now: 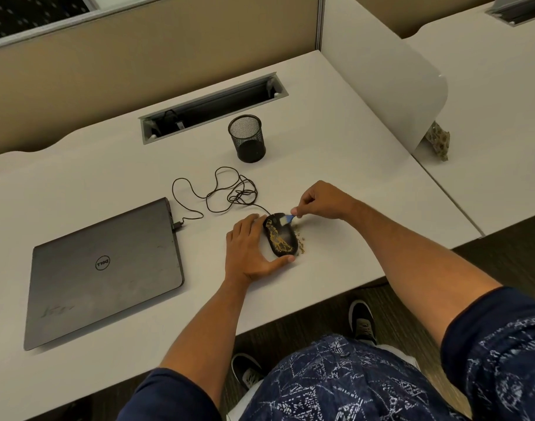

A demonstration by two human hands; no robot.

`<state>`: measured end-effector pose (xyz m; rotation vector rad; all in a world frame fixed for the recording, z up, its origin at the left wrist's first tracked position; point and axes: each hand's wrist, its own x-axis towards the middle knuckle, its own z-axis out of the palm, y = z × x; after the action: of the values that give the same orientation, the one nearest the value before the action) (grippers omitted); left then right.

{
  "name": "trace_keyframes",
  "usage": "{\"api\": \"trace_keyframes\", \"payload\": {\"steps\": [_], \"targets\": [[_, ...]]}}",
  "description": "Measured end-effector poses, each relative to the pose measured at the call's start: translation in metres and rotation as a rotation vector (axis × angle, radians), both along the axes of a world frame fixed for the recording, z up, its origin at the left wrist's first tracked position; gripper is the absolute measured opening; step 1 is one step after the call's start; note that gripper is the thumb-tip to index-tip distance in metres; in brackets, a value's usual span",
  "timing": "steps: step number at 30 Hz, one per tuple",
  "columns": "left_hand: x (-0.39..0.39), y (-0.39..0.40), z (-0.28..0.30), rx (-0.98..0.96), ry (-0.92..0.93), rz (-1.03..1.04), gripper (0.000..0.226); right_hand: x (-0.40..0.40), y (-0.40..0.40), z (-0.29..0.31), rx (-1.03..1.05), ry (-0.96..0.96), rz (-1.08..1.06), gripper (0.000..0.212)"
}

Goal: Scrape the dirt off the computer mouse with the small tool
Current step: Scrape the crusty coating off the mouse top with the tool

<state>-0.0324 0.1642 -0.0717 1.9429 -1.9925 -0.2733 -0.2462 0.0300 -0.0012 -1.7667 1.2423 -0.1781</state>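
Note:
A black wired computer mouse (pixel 281 238) lies on the white desk (pixel 336 165), streaked with yellowish-brown dirt. My left hand (pixel 249 249) holds it steady, fingers along its left side and thumb curled round its near end. My right hand (pixel 319 200) pinches a small blue tool (pixel 288 219) whose pale tip touches the mouse's far end. Loose brown crumbs (pixel 301 238) lie on the desk just right of the mouse.
The mouse's tangled cable (pixel 226 189) runs to a shut grey laptop (pixel 103 268) at the left. A black mesh pen cup (pixel 247 138) stands behind the mouse, beyond it a cable slot (pixel 211 107). The desk's front edge is close to me.

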Motion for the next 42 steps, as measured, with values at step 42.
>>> {"api": "trace_keyframes", "payload": {"steps": [42], "targets": [[0.0, 0.0, -0.001, 0.014, 0.004, 0.01, 0.115, 0.008, -0.004, -0.006, -0.081, -0.05, -0.155, 0.027]]}}
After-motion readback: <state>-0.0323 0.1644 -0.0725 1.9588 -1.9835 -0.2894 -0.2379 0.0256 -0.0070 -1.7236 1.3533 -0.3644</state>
